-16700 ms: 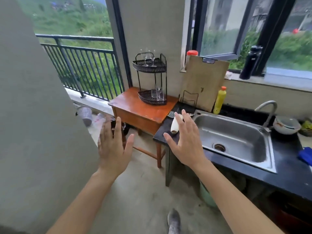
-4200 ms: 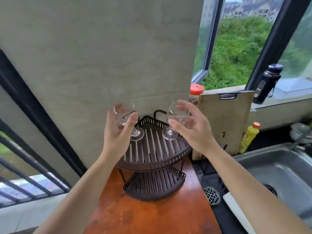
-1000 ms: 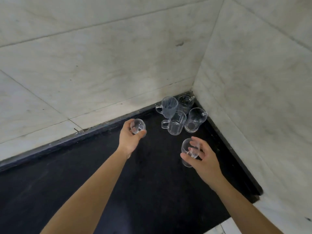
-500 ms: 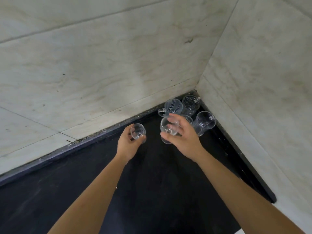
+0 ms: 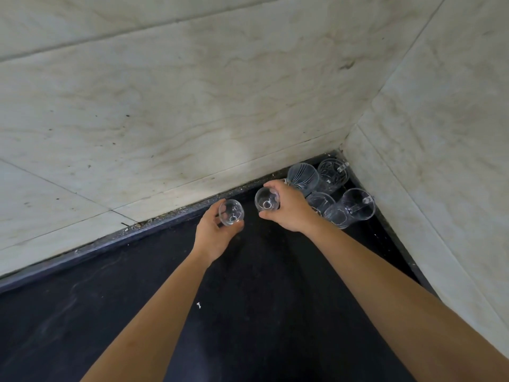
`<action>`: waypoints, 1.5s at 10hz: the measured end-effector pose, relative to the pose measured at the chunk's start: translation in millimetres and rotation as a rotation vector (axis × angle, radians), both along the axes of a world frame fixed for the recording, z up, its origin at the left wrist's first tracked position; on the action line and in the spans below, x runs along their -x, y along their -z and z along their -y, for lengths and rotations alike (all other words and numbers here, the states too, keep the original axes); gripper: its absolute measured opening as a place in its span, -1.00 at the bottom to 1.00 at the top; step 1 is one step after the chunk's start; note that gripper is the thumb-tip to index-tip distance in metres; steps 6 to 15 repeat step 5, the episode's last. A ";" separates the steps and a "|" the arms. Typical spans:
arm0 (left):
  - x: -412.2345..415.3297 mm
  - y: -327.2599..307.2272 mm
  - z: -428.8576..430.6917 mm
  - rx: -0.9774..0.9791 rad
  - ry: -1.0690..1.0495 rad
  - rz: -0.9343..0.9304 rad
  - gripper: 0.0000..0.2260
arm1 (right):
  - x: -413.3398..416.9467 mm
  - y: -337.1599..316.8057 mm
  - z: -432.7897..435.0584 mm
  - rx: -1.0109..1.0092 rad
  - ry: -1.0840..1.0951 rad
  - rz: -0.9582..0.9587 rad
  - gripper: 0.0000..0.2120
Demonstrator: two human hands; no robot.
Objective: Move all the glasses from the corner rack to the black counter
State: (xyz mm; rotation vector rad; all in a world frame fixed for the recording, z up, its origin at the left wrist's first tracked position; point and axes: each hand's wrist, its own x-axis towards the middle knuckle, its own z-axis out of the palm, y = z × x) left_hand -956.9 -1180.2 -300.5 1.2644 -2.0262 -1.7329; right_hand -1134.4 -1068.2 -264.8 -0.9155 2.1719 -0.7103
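Glasses are gathering on the black counter (image 5: pixel 248 299), a dull, speckled slab meeting pale veined stone walls (image 5: pixel 192 106). Four clear mugs (image 5: pixel 349 208), ribbed or plain, with handles, already crowd its far right corner. The rack is out of view, so what remains there I cannot tell. The right hand (image 5: pixel 289 213) grips one small rounded glass (image 5: pixel 266 199) just beside the mugs; the left hand (image 5: pixel 214 232) curls around another (image 5: pixel 231 212) near the back edge. Neither looks released yet, I judge.
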 end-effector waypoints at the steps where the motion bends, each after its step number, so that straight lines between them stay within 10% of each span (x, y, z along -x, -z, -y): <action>1: 1.1 -3.0 0.0 -0.014 0.003 0.020 -0.54 | -1.5 5.0 2.1 -0.064 -0.045 0.021 -0.27; 4: -0.4 -3.3 4.6 -0.037 0.028 0.076 -0.45 | -6.2 -7.1 3.3 -0.204 -0.080 -0.038 -0.17; 5: -4.4 -9.0 1.9 0.020 0.047 0.135 -0.09 | -14.2 -16.9 -2.9 -0.178 -0.070 -0.033 -0.01; 15: -4.4 -9.0 1.9 0.020 0.047 0.135 -0.09 | -14.2 -16.9 -2.9 -0.178 -0.070 -0.033 -0.01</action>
